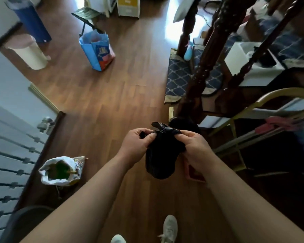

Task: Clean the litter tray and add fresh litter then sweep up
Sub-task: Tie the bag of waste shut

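A small black plastic bag (161, 158) hangs in the air in front of me, full and rounded at the bottom, its top twisted into a knot. My left hand (136, 145) pinches one end of the knotted top. My right hand (193, 146) pinches the other end, fingers curled on the plastic. Both hands are close together over the wooden floor. A white litter tray (239, 57) stands at the upper right under dark wooden furniture, partly hidden by its posts. A blue litter sack (99, 50) stands open on the floor further off.
An open white bag (60, 171) lies on the floor at my lower left by a white door. A cream bin (29, 53) and a blue bin (33, 20) stand at the far left. A patterned blue mat (178, 78) lies by the furniture. My shoes (168, 228) show below.
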The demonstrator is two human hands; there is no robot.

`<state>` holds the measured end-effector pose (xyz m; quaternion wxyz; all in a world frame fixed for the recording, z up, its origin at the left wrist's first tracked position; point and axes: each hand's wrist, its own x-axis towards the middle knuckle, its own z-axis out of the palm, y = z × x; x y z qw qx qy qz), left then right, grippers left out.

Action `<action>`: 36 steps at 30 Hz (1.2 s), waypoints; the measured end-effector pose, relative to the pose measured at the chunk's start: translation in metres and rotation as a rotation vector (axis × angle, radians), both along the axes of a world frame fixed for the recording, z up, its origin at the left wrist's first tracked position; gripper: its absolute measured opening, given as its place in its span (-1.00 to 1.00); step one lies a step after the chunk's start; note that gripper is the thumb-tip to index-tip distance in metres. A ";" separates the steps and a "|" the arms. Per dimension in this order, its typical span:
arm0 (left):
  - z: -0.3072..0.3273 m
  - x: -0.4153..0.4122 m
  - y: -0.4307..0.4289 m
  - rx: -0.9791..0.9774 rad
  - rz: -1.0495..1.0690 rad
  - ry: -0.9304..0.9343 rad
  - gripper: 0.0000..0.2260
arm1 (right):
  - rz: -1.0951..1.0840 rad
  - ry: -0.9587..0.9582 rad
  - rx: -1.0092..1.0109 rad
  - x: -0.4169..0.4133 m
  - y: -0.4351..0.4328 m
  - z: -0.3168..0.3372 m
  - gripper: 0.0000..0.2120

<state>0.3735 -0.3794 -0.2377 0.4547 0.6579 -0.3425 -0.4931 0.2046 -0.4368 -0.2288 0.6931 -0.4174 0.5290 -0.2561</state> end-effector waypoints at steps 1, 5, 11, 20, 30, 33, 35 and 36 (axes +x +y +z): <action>-0.005 -0.014 -0.013 0.002 -0.009 0.001 -0.87 | -0.008 0.010 -0.010 -0.013 -0.010 -0.004 -0.81; -0.024 -0.049 -0.055 0.008 -0.020 0.008 -0.94 | -0.046 0.018 -0.011 -0.049 -0.045 -0.020 -0.80; -0.051 -0.079 -0.121 0.033 -0.070 0.010 -0.90 | -0.146 0.016 0.044 -0.078 -0.101 -0.049 -0.79; -0.091 -0.073 -0.243 0.100 -0.315 -0.052 -0.93 | -0.351 0.024 0.083 -0.086 -0.193 -0.099 -0.83; -0.167 -0.070 -0.344 0.172 -0.491 -0.135 -0.93 | -0.524 0.085 0.085 -0.075 -0.255 -0.167 -0.83; -0.201 -0.076 -0.361 0.216 -0.488 -0.140 -0.93 | -0.542 0.152 0.097 -0.076 -0.271 -0.194 -0.83; -0.226 -0.079 -0.370 0.256 -0.481 -0.137 -0.95 | -0.547 0.196 0.103 -0.076 -0.280 -0.218 -0.83; -0.241 -0.081 -0.374 0.268 -0.479 -0.139 -0.97 | -0.552 0.205 0.106 -0.076 -0.285 -0.233 -0.82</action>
